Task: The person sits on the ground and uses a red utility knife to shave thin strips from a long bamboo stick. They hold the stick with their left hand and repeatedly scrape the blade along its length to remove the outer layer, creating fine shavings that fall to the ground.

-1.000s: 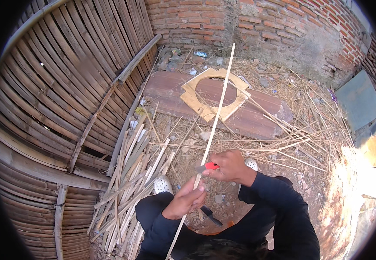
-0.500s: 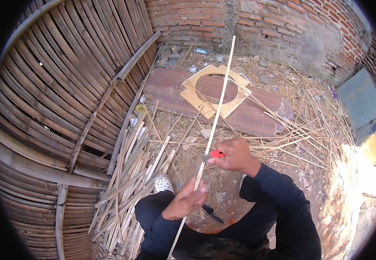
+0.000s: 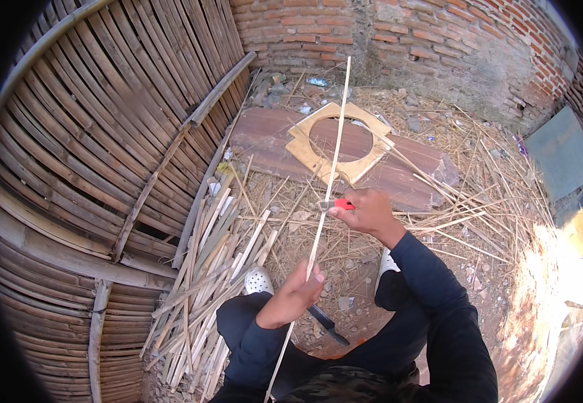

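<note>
A long, thin, pale bamboo strip [image 3: 337, 148] runs from my lap up and away, leaning slightly right. My left hand [image 3: 293, 295] is closed around its lower part, thumb on top. Farther up, my right hand [image 3: 370, 215] grips a red-handled cutter knife [image 3: 343, 203]. The knife's short grey blade lies across the strip and touches it. The fingers under the handle are partly hidden. On the ground between my legs lies a dark, long-bladed tool [image 3: 329, 325], its exact kind unclear.
Several split bamboo pieces [image 3: 201, 289] lie heaped at my left beside a slatted bamboo wall [image 3: 103, 134]. Ahead, a wooden frame with a round hole [image 3: 298, 148] rests on a brown board [image 3: 258, 138]. Loose slivers litter the ground before a brick wall [image 3: 439, 47].
My right hand and the cutter knife have slid up the strip, away from my left hand. My left hand still grips it. The strip's far end has shifted left.
</note>
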